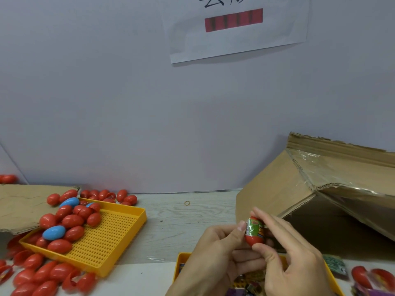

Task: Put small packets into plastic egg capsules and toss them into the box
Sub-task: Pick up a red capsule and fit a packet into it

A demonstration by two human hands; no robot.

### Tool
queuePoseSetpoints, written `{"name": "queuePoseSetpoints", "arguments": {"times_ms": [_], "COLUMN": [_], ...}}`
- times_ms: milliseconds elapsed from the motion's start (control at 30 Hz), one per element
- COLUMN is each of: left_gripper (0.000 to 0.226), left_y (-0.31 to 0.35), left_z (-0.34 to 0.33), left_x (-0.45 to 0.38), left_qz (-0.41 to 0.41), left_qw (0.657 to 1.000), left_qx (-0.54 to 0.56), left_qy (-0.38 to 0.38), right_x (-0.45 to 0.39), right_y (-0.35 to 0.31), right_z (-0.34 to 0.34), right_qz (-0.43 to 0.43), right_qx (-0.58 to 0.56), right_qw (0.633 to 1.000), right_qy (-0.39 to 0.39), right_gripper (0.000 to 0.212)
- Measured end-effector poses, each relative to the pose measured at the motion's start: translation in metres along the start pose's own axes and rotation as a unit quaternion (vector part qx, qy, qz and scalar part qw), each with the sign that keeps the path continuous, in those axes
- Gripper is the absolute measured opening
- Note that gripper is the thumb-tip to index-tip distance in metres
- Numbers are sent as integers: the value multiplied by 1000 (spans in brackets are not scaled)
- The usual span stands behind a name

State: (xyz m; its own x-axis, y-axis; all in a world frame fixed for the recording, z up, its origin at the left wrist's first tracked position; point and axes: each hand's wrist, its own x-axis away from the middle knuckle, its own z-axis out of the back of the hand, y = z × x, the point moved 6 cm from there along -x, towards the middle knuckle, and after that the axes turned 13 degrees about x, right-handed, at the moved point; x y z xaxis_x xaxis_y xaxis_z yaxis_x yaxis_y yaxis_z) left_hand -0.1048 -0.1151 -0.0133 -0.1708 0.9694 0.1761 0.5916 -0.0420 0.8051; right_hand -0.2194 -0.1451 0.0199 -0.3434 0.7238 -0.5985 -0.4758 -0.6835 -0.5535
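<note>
Both hands meet above the table: the left hand [215, 242] pinches a red capsule [254, 233] while the right hand [292, 251] presses a green packet [253, 226] into it. If the packet bulges at the seam, the 2 halves may fail to close and spill near the box [299, 189].

Both hands low, right of centre, near the tabletop's front edge. Left hand [215, 248] comes in from below, fingers curled, thumb tip pressed on the red capsule [253, 232]. Right hand [292, 253] curled over it from the right, index fingertip on top, thumb underneath. Hands touching.
</note>
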Motion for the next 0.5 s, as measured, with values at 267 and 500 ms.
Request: {"name": "queuePoseSetpoints", "arguments": {"times_ms": [267,500], "left_gripper": [47,49], "left_y": [-4,-3], "left_z": [0,0], "left_x": [-3,-2], "left_qz": [13,10], "left_qw": [1000,999], "left_qx": [-12,-39], "left_qy": [22,7], "right_x": [0,1], "right_y": [6,7], "right_z": [0,-2], "right_qz": [-10,-10], "right_qx": [-7,1], "right_qw": [1000,1000], "right_qy": [6,6], "right_gripper": [68,69]}}
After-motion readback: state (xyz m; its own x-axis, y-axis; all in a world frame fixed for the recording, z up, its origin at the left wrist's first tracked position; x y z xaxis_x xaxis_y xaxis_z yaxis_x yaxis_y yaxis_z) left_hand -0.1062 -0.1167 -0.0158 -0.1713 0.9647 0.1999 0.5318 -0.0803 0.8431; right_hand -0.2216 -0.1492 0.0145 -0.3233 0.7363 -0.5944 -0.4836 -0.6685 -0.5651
